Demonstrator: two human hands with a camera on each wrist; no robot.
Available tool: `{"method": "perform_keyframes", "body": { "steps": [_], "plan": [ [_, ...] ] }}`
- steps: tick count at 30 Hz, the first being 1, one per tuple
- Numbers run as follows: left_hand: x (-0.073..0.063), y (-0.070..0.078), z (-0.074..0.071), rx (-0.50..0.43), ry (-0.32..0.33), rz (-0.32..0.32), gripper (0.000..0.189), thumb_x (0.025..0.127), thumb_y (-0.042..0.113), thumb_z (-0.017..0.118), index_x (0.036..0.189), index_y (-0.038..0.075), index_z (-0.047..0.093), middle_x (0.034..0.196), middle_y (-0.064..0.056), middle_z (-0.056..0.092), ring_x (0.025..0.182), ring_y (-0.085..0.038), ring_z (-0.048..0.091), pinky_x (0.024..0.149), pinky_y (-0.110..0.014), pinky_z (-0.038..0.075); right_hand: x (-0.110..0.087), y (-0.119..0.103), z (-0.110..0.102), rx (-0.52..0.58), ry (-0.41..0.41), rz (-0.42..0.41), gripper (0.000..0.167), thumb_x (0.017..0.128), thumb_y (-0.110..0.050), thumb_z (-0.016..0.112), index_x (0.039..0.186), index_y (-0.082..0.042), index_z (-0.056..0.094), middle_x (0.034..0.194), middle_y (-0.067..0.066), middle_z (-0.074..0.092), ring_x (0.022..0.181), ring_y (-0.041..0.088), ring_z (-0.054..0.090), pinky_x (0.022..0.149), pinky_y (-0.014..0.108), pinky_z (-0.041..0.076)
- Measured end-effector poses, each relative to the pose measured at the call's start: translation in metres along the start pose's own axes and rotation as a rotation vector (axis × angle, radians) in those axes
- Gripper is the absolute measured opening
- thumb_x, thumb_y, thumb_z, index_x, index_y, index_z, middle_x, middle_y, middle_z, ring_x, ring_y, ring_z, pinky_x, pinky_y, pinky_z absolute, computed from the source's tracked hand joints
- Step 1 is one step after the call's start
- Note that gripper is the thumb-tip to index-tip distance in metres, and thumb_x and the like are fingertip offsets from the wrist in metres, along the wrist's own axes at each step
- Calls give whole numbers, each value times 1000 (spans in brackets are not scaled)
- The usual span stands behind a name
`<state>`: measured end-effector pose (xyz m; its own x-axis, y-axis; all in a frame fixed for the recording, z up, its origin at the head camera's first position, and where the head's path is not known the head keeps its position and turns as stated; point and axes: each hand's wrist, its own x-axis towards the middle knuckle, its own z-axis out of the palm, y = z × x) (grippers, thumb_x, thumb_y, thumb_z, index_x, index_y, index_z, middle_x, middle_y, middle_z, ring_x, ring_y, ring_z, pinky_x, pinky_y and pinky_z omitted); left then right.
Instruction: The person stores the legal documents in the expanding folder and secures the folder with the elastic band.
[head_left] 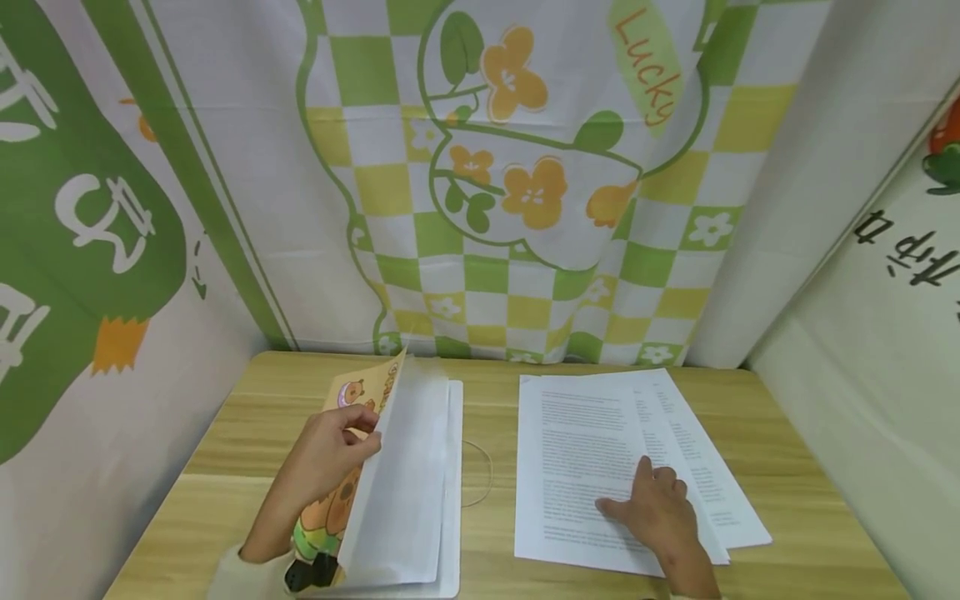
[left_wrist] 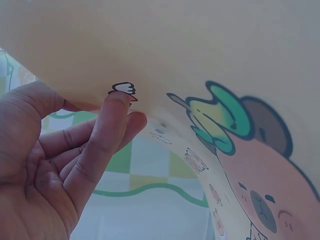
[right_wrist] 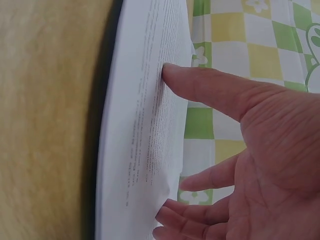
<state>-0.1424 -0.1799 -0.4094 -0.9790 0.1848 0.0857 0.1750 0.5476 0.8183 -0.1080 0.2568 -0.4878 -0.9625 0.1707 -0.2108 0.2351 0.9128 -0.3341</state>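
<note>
Facing us, a hanging cloth (head_left: 517,275) with green and yellow checks and orange flowers fills the back, and it meets a left side panel (head_left: 45,225) with a big green shape and a right side panel (head_left: 885,358) with dark lettering. Below them we see the wood-grained tabletop (head_left: 487,550), which carries everything else. On its left part lies a folder (head_left: 454,500), its tan, illustrated cover (head_left: 337,508) lifted at a slant over the white sheets (head_left: 408,475) inside. To the right, well apart from the folder, we find printed sheets (head_left: 577,450) lying flat, overlapping and fanned out toward the right.

Our left hand (head_left: 337,446) pinches the free edge of the cover between thumb and fingers, holding it up. Our right hand (head_left: 660,508) rests on the printed sheets near their right side, fingers loosely spread, the thumb touching the top page; it has hold of nothing. On the cover we make out a bear-like animal (left_wrist: 260,200) with a green and yellow leaf-like shape on its head. A thin looped cord (head_left: 491,473) curves out on the tabletop from the folder's right edge. Smallest of all, a little white drawing (left_wrist: 123,89) shows just beyond one left fingertip.
</note>
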Motion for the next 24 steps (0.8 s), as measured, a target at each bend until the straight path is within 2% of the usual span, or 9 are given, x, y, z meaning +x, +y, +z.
{"method": "perform_keyframes", "body": {
  "steps": [10, 19, 24],
  "plan": [
    [0, -1, -1, 21, 9, 24, 15, 92, 5, 68, 106, 1, 73, 99, -6, 72, 74, -14, 68, 64, -29, 56, 7, 9, -4, 49, -26, 5, 127, 73, -57, 86, 144, 27, 22, 122, 52, 36, 118, 69, 39, 93, 70, 42],
    [0, -1, -1, 17, 16, 32, 16, 92, 5, 69, 106, 0, 73, 98, -6, 72, 74, -13, 68, 64, -30, 56, 11, 18, -6, 131, -39, 38, 132, 66, -62, 89, 143, 23, 25, 117, 49, 37, 110, 63, 45, 89, 69, 44],
    [0, -2, 0, 15, 9, 19, 15, 91, 5, 68, 105, 1, 73, 98, -6, 72, 73, -14, 68, 64, -30, 56, 13, 18, -9, 157, -43, 47, 124, 73, -55, 87, 143, 25, 23, 118, 51, 38, 110, 65, 46, 87, 69, 46]
  ]
}}
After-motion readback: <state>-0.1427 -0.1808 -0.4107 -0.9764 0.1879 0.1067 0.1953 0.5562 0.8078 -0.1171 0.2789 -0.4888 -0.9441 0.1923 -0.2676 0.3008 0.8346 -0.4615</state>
